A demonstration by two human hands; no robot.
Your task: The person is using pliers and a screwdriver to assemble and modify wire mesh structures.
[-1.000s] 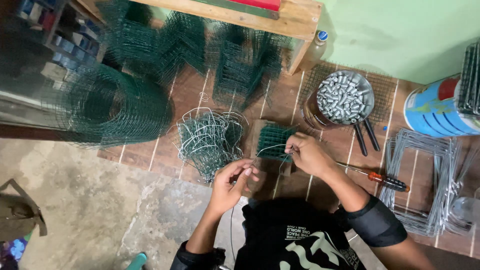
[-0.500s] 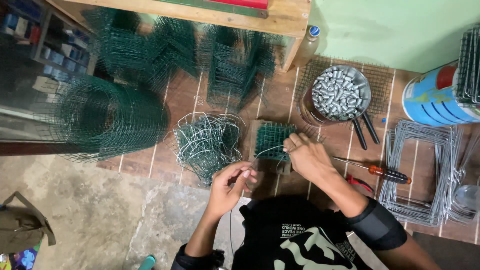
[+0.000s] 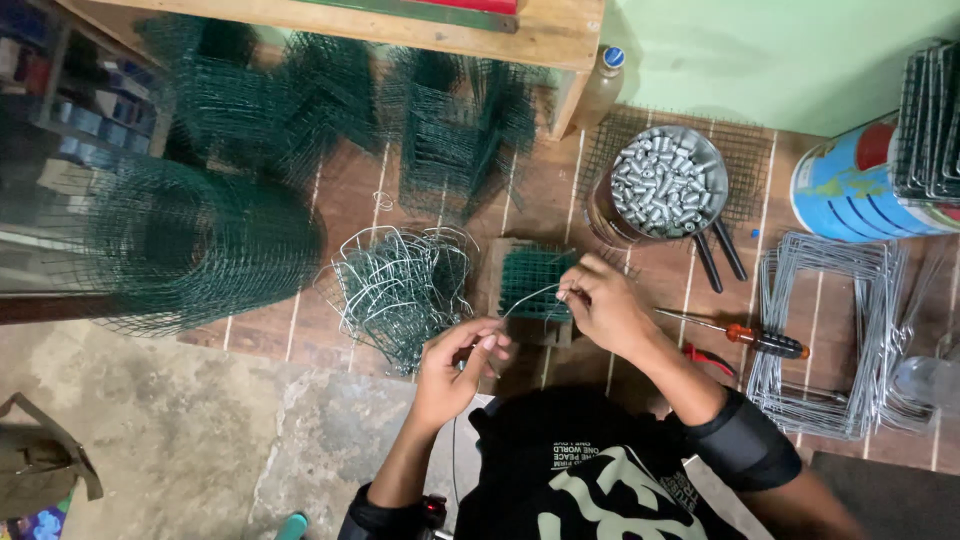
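At lower centre of the frame, left hand (image 3: 455, 365) and right hand (image 3: 605, 310) are each pinching an end of a thin wire (image 3: 530, 296) running left-right; the green mesh piece (image 3: 535, 283) is lying just beyond, nearer the right hand.

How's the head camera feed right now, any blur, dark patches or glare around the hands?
Head view: hands and the thin wire between left hand and right hand are sharp and evenly lit; the green mesh roll at left sits in shadow; slight shine on the metal pieces in the pan; edges bend a little from the wide lens.
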